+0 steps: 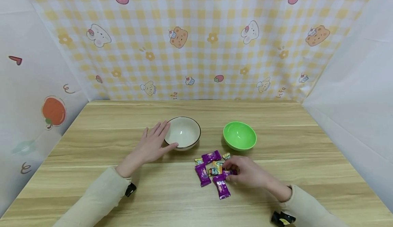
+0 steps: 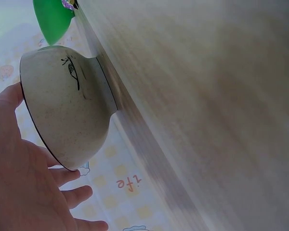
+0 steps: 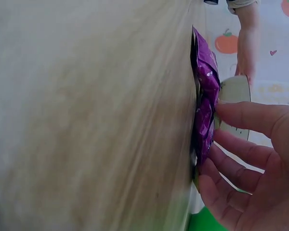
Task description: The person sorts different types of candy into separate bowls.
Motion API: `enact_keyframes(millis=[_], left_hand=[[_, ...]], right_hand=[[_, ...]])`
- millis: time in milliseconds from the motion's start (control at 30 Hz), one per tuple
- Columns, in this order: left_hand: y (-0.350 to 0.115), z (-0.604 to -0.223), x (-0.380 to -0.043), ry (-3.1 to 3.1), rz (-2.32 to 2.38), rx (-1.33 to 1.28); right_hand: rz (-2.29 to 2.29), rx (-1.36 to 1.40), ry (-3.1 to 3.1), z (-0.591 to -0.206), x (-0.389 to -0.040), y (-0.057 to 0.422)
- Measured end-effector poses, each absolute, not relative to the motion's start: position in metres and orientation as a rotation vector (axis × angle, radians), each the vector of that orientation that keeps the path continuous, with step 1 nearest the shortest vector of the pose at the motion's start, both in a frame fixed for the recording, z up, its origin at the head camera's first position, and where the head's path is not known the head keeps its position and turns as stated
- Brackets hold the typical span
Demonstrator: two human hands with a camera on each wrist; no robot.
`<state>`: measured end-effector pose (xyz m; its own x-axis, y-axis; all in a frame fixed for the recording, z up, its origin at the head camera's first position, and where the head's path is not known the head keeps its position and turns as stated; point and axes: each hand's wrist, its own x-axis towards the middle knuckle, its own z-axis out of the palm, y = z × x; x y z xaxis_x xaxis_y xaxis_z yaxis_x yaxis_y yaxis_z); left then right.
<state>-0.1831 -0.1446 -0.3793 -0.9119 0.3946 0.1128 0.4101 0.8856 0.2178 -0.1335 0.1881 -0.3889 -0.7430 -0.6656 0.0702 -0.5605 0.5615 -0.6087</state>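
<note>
A cream bowl with a dark rim [image 1: 183, 132] stands upright on the table. My left hand [image 1: 152, 146] rests at its left side, fingers spread and fairly straight, thumb and forefinger at the rim. The left wrist view shows the bowl's outer wall [image 2: 70, 106] beside that hand. My right hand [image 1: 248, 172] is at the right edge of a small pile of wrapped sweets, its bent fingers and thumb around a purple-wrapped sweet [image 1: 228, 172]. In the right wrist view the fingertips meet purple wrappers [image 3: 206, 91]; whether they pinch one cannot be told.
A green bowl [image 1: 239, 136] stands behind the right hand, to the right of the cream bowl. More purple sweets [image 1: 202, 175] and small yellow ones [image 1: 217, 167] lie in front of the bowls. A checked curtain [image 1: 196, 56] hangs at the table's back edge.
</note>
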Motion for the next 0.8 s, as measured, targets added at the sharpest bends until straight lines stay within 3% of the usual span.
enact_keyframes(millis=[800], left_hand=[[-0.1442,-0.3783,-0.1819,-2.995,-0.394,-0.631]], right_hand=[[-0.781,-1.042,2.639,-0.3888,-0.1343,0.1859]])
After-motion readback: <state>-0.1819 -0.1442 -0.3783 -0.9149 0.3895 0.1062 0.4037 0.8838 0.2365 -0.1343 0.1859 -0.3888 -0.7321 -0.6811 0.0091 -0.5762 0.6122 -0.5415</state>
